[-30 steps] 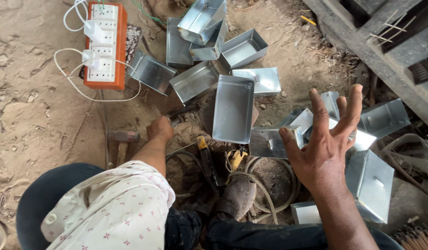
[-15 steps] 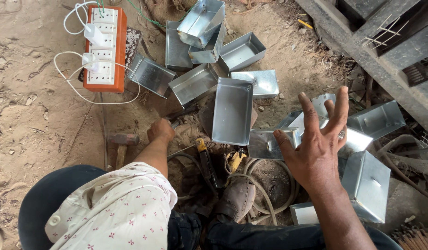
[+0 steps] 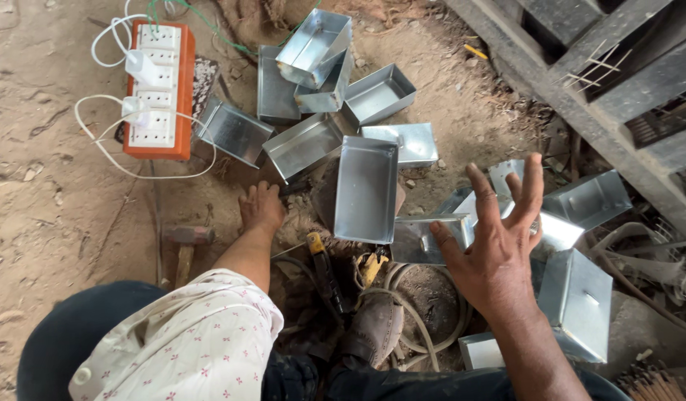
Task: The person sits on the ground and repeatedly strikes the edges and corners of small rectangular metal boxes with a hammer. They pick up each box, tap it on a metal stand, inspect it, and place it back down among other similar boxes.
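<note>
Nothing is gripped by either hand right now. Right hand (image 3: pixel 499 256) hovers with the fingers (image 3: pixel 482 194) spread wide and the back of it to the camera, just over a loose heap of shiny metal boxes (image 3: pixel 580 204) on the right side of the scene; whether a fingertip touches one of them cannot be told. Left hand (image 3: pixel 261 208) is down on the dirt ground (image 3: pixel 46 215), fingers lying flat and slightly apart, holding nothing, just left of a tall metal tray (image 3: pixel 366 189) that stands up on its edge with its open face to the camera.

Beyond that tray, farther from the person, more metal trays (image 3: pixel 306 145) lie scattered and tilted, some stacked on each other at the far end. At the far left sits an orange power strip (image 3: pixel 158 89) with white sockets, and white cables (image 3: pixel 109 152) loop out around it on the ground. A hammer (image 3: pixel 187 241) lies near the left forearm, on its left side. Just near of the standing tray, a tool with a yellow handle (image 3: pixel 318 252) lies on dark ground beside a coiled hose (image 3: pixel 424 330). A worn shoe (image 3: pixel 376 327) rests inside that coil. On the near right stands another metal box (image 3: pixel 577 304), tipped on its side. Dark wooden beams (image 3: pixel 580 74) run across the far right corner.
</note>
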